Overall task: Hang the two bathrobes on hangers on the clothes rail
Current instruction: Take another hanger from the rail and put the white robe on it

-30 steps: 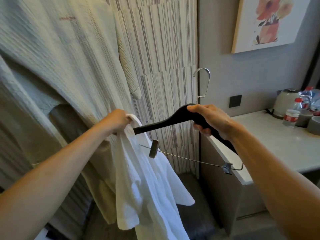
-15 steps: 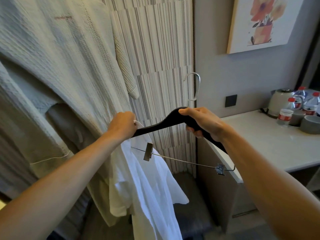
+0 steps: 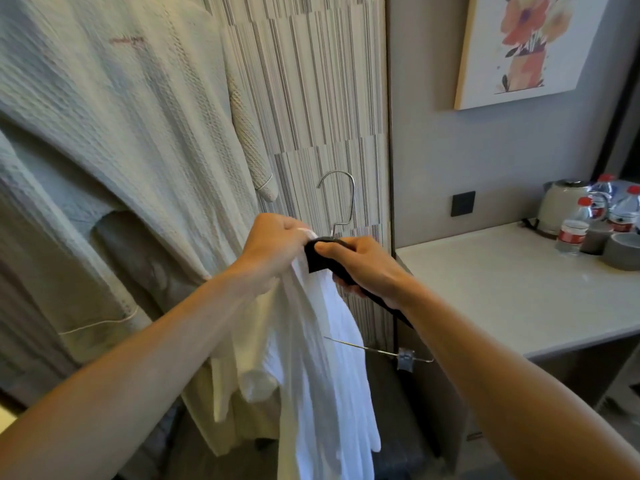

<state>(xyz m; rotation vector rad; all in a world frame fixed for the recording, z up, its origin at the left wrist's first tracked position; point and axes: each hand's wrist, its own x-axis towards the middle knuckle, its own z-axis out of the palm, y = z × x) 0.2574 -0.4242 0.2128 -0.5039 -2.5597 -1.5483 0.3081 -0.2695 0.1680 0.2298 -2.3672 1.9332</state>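
Observation:
One cream waffle bathrobe (image 3: 114, 140) hangs at the left and fills that side of the view; its hanger and the rail are out of frame. My left hand (image 3: 273, 242) grips the top of a white bathrobe (image 3: 325, 393), which drapes down below it. My right hand (image 3: 363, 266) holds a black hanger (image 3: 320, 256) by its middle, with the chrome hook (image 3: 341, 199) standing up. The hanger's left arm is inside the white cloth. Its wire bar and one clip (image 3: 405, 358) stick out to the right.
A striped wall panel (image 3: 311, 98) stands behind the hook. To the right is a pale counter (image 3: 502, 289) carrying a kettle (image 3: 562, 206), several water bottles (image 3: 575, 225) and a grey bowl (image 3: 623, 251). A flower picture (image 3: 533, 46) hangs above. A dark seat sits low behind the robe.
My hands have come together: the white robe's shoulder has slid along the hanger's left arm up to the hook, and the left clip is now covered by cloth.

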